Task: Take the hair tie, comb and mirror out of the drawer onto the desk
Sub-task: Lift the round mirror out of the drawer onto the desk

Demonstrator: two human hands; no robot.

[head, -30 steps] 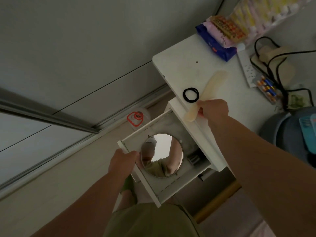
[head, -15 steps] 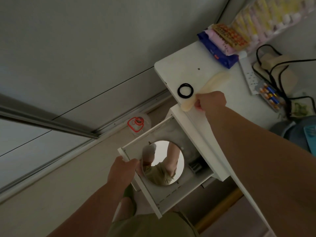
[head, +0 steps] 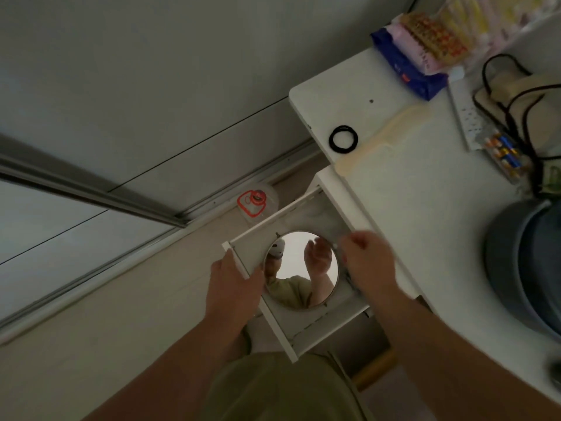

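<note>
A round mirror [head: 299, 287] lies flat in the open white drawer [head: 321, 329]. My left hand [head: 233, 287] grips the drawer's front panel at its left corner. My right hand [head: 368, 262] hovers over the mirror's right rim with its fingers curled and nothing visibly held; whether it touches the rim I cannot tell. On the white desk [head: 425, 223], a black hair tie [head: 343, 139] lies near the left edge. Beside it a cream comb [head: 385, 138] lies diagonally, its handle end at the desk's edge.
Snack packets [head: 425, 56] are piled at the desk's far end. A power strip [head: 467, 117], black cables [head: 516, 95] and batteries [head: 504, 150] sit at the right. A grey-blue round container [head: 522, 262] stands on the desk's right side. A red-marked clear lid [head: 255, 202] lies on the floor.
My right hand has let go of the comb, which now lies on the desk, and has moved down to the drawer over the mirror's right rim. My left hand still holds the drawer front.
</note>
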